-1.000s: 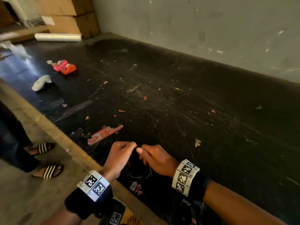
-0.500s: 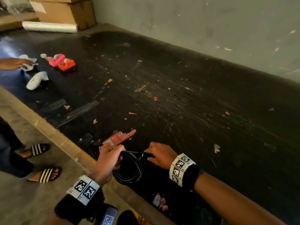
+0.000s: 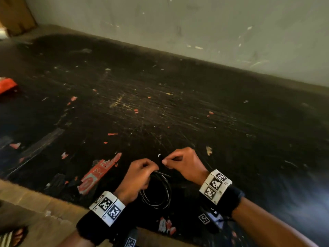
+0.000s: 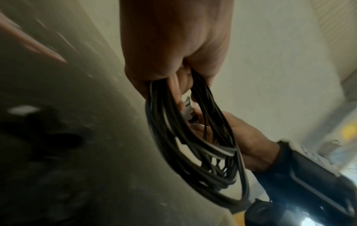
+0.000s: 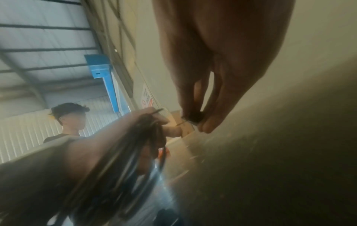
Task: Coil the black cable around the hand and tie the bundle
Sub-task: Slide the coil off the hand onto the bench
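Observation:
The black cable [image 3: 161, 193] hangs as a coil of several loops from my left hand [image 3: 140, 173], whose fingers curl round the top of the bundle [image 4: 193, 137]. My right hand [image 3: 179, 162] is just to the right, thumb and fingertips pinching a small dark end piece of the cable [image 5: 195, 118]. A thin strand runs from that pinch to the left hand. A small white bit [image 3: 159, 155] shows between the two hands. In the right wrist view the coil [image 5: 119, 165] is blurred.
Both hands are over a scratched black table [image 3: 178, 107] near its front edge, with a grey wall [image 3: 195, 24] behind. Red sticker scraps [image 3: 97, 172] lie left of the hands, an orange object [image 3: 7, 84] at far left. Another person [image 5: 65, 122] stands nearby.
Both hands have shifted right and farther over the table with the coil. The right hand has drawn apart from the left, pulling the cable end out to the right.

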Available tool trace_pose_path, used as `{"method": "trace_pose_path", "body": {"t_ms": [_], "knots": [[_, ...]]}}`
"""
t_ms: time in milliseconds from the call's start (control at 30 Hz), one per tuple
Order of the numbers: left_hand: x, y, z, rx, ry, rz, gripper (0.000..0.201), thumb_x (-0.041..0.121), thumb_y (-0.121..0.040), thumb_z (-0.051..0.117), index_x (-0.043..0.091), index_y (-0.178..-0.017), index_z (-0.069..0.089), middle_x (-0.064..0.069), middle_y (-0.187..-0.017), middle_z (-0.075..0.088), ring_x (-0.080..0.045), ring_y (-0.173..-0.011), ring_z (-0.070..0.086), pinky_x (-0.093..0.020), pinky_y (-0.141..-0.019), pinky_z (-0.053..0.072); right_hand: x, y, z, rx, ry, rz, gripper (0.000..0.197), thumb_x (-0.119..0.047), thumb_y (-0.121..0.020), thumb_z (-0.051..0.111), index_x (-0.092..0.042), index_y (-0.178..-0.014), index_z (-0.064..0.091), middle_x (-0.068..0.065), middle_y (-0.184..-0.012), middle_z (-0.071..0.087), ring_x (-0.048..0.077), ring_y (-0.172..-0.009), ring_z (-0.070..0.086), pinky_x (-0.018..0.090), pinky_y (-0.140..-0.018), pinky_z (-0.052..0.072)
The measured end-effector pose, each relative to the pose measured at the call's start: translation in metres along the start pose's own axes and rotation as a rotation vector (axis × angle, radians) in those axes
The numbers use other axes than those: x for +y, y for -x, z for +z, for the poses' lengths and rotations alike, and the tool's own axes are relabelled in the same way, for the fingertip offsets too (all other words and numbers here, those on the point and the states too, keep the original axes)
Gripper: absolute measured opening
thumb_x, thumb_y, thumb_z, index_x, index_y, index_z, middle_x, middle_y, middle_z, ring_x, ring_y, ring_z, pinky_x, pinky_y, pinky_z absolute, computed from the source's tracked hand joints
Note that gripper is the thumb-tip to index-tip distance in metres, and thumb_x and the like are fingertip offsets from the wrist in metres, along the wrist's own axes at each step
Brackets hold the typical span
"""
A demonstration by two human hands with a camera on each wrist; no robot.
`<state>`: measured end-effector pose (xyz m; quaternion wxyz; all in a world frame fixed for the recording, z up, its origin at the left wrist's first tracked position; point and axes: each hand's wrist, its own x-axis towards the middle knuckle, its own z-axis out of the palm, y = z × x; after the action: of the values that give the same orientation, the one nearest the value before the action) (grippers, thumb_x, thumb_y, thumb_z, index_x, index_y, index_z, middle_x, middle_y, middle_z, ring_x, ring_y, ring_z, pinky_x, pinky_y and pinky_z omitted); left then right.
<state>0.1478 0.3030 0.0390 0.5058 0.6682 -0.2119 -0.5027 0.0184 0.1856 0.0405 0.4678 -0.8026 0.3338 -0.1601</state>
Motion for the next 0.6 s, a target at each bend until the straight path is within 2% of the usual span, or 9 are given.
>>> {"method": "trace_pose_path", "body": {"t_ms": [67, 133, 200, 300, 367, 433, 500, 600], "knots": [[0.008, -0.005, 0.018, -0.073, -0.014, 0.04, 0.013, 0.008, -0.087, 0.058, 0.008, -0.076, 0.066, 0.006, -0.041, 0.036, -0.004, -0.03, 0.028, -0.016, -0.035, 0.017, -0.005, 0.013, -0.019, 0.006, -0.037, 0.002, 0.011, -0.016, -0.078, 0.074, -0.007, -0.084, 0.076, 0.007, -0.08, 0.074, 0.019, -0.074, 0.07, 0.027, -0.072, 0.058], [0.017, -0.005, 0.033, -0.153, -0.047, 0.095, 0.014, 0.01, -0.087, 0.06, 0.009, -0.075, 0.068, 0.005, -0.043, 0.037, -0.004, -0.032, 0.029, -0.017, -0.036, 0.018, -0.005, 0.027, -0.04, 0.013, -0.072, 0.009, 0.011, -0.014, -0.08, 0.072, -0.005, -0.086, 0.076, 0.009, -0.083, 0.074, 0.016, -0.073, 0.07, 0.023, -0.069, 0.057], [0.026, -0.003, 0.047, -0.229, -0.117, 0.2, 0.015, 0.012, -0.087, 0.062, 0.009, -0.074, 0.069, 0.01, -0.04, 0.041, -0.002, -0.033, 0.033, -0.019, -0.036, 0.022, -0.005, 0.04, -0.059, 0.003, -0.138, 0.046, 0.014, -0.012, -0.082, 0.069, -0.001, -0.089, 0.075, 0.012, -0.086, 0.074, 0.013, -0.074, 0.069, 0.018, -0.068, 0.055], [0.036, -0.001, 0.069, -0.287, -0.24, 0.342, 0.02, 0.012, -0.088, 0.061, 0.011, -0.07, 0.069, 0.014, -0.04, 0.052, 0.004, -0.037, 0.044, -0.01, -0.041, 0.03, -0.002, 0.056, -0.082, -0.035, -0.16, 0.068, 0.017, -0.01, -0.086, 0.065, 0.004, -0.093, 0.073, 0.02, -0.093, 0.072, 0.021, -0.082, 0.07, 0.023, -0.078, 0.057], [0.04, -0.002, 0.085, -0.287, -0.296, 0.4, 0.023, 0.015, -0.087, 0.062, 0.012, -0.066, 0.07, 0.011, -0.045, 0.055, 0.004, -0.042, 0.045, -0.013, -0.045, 0.033, 0.0, 0.065, -0.096, -0.048, -0.075, 0.052, 0.016, -0.013, -0.087, 0.064, 0.0, -0.092, 0.073, 0.013, -0.09, 0.073, 0.018, -0.08, 0.07, 0.024, -0.084, 0.053], [0.042, -0.003, 0.099, -0.293, -0.325, 0.423, 0.025, 0.018, -0.087, 0.063, 0.014, -0.063, 0.068, 0.011, -0.045, 0.054, 0.004, -0.042, 0.044, -0.013, -0.045, 0.032, 0.001, 0.071, -0.109, -0.048, 0.003, 0.035, 0.013, -0.011, -0.086, 0.065, -0.003, -0.092, 0.073, 0.008, -0.084, 0.073, 0.009, -0.074, 0.067, 0.019, -0.073, 0.052], [0.046, -0.001, 0.114, -0.306, -0.384, 0.439, 0.029, 0.02, -0.087, 0.063, 0.018, -0.058, 0.066, 0.013, -0.044, 0.055, 0.005, -0.042, 0.045, -0.012, -0.046, 0.033, 0.003, 0.077, -0.123, -0.051, 0.08, 0.007, 0.012, -0.01, -0.085, 0.065, -0.006, -0.094, 0.073, 0.007, -0.086, 0.072, 0.006, -0.074, 0.065, 0.02, -0.071, 0.053], [0.049, -0.002, 0.132, -0.3, -0.474, 0.463, 0.026, 0.02, -0.084, 0.061, 0.015, -0.059, 0.066, 0.005, -0.053, 0.058, -0.003, -0.053, 0.052, -0.026, -0.055, 0.04, 0.005, 0.084, -0.144, -0.131, 0.216, -0.046, 0.017, -0.014, -0.087, 0.063, -0.01, -0.101, 0.071, 0.005, -0.096, 0.072, 0.008, -0.085, 0.067, 0.022, -0.078, 0.055]]}}
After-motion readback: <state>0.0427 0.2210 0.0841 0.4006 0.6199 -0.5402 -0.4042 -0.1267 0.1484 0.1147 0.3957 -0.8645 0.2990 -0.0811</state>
